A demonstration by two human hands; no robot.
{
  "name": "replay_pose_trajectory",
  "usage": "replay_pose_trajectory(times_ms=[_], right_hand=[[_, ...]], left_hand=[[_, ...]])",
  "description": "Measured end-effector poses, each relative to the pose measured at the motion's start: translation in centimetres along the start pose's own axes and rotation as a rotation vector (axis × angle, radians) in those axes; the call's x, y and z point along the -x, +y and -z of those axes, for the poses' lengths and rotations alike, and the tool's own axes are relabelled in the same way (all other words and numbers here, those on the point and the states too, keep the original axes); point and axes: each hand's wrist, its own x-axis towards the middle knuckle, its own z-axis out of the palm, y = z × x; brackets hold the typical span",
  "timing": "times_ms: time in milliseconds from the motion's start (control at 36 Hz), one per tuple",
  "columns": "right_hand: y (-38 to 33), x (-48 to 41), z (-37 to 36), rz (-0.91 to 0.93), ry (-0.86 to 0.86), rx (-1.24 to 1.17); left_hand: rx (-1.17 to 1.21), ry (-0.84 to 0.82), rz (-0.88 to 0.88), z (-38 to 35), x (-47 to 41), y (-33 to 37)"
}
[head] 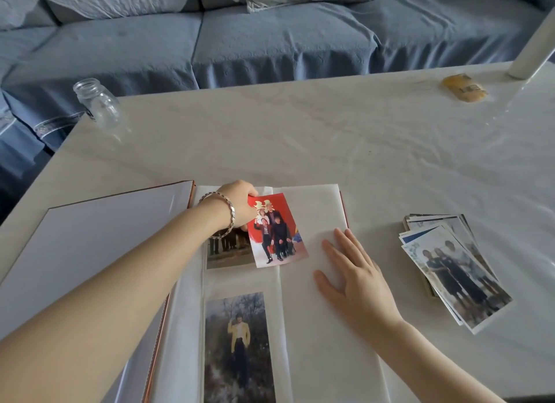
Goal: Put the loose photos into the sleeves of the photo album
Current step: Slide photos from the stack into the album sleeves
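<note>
A blue-covered sofa runs along the far side of a pale table, where a photo album lies open at the near edge, its cover folded out to the left. The person's right hand lies flat on the bare right-hand column of the page, fingers straight and spread, holding nothing. The left hand reaches across to the far end of the page, fingers curled over the far-left corner of a red photo. The print sits tilted, overlapping a sleeved photo in the left column; whether its edge is inside a sleeve cannot be told. Nearer in the same column sits a second sleeved photo, of a figure in a yellow jacket. A fanned stack of loose photos rests on the table just right of the album. A glass jar stands at the far-left corner, a yellow packet far right. A silver bracelet circles the left wrist.
</note>
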Motion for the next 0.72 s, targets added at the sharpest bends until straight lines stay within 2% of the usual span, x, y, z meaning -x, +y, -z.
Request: replay_pose_trajectory(times_ms=[333,500,639,722], right_hand=[[0.0,-0.1,-0.1,0.015,0.034,0.014],[0.0,-0.1,0.1,0.013,0.028,-0.006],[0.2,0.4,0.3,0.037,0.057,0.01],[0.7,1.3,0.5,0.062,0.049,0.001]], left_hand=[[-0.057,-0.04,-0.023,-0.2,-2.2,2.4],[0.105,0.077,-0.002,-1.9,-2.5,3.1],[0.237,0.187,0.102,-2.7,-1.9,2.7],[0.277,0.134,0.165,-2.6,-1.6,2.3]])
